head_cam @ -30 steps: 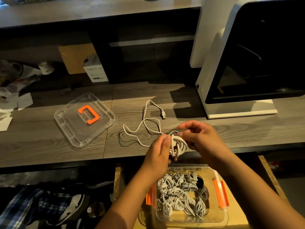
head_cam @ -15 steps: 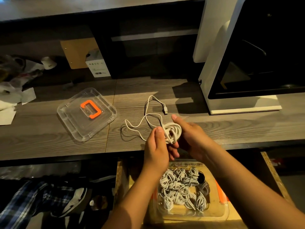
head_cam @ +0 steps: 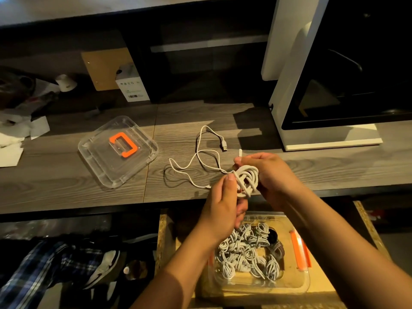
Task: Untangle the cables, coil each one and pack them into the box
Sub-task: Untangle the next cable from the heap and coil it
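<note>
A white cable coil (head_cam: 247, 178) hangs over the front edge of the wooden desk (head_cam: 66, 175). My right hand (head_cam: 269, 172) grips its right side, and the cable's white plug end sticks up by my fingertips. My left hand (head_cam: 223, 204) pinches the coil's left side. A second loose white cable (head_cam: 200, 157) with a USB plug lies on the desk behind the coil. Below the desk, a clear box (head_cam: 296, 282) with orange latches holds several coiled white cables (head_cam: 247, 253).
The box's clear lid (head_cam: 95, 161) with an orange handle lies on the desk to the left. A large white and black machine (head_cam: 334, 74) stands at the right. A small white carton (head_cam: 131, 85) and crumpled papers (head_cam: 13, 130) sit at the back left.
Both hands have lifted the coil slightly and turned it. The white plug end now pokes up above my right fingers. The loose cable on the desk has not moved.
</note>
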A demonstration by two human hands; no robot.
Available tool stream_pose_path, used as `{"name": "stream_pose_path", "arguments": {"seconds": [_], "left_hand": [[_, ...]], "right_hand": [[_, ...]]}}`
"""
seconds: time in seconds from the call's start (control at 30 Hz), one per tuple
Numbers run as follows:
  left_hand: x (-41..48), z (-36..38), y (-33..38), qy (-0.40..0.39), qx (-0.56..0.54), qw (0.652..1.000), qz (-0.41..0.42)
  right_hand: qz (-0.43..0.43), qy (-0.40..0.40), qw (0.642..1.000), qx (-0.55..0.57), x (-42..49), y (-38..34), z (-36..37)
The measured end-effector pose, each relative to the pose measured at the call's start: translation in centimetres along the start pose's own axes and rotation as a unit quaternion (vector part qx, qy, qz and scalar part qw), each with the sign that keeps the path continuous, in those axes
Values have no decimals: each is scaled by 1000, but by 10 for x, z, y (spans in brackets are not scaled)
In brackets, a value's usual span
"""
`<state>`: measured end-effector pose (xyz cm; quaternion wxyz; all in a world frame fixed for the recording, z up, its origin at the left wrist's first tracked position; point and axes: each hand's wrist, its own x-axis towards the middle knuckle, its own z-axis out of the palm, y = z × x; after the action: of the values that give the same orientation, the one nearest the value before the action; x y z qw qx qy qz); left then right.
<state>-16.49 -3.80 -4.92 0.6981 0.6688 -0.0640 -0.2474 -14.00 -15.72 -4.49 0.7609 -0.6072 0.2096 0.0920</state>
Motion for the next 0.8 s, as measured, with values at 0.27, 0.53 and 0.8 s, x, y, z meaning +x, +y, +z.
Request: {"name": "stream_pose_path", "arguments": {"seconds": [0.27,0.53,0.8], "left_hand": [[8,-4,-22,168,-15,986,1],[29,3,-31,339,-84,935,-54],[35,22,-29,329,-86,940,-25]], "right_hand": [[-29,16,988,-151,3,19,-9],[-273,71,911,-302,-21,47,8],[-427,146,826,-339,-16,61,-1]]}}
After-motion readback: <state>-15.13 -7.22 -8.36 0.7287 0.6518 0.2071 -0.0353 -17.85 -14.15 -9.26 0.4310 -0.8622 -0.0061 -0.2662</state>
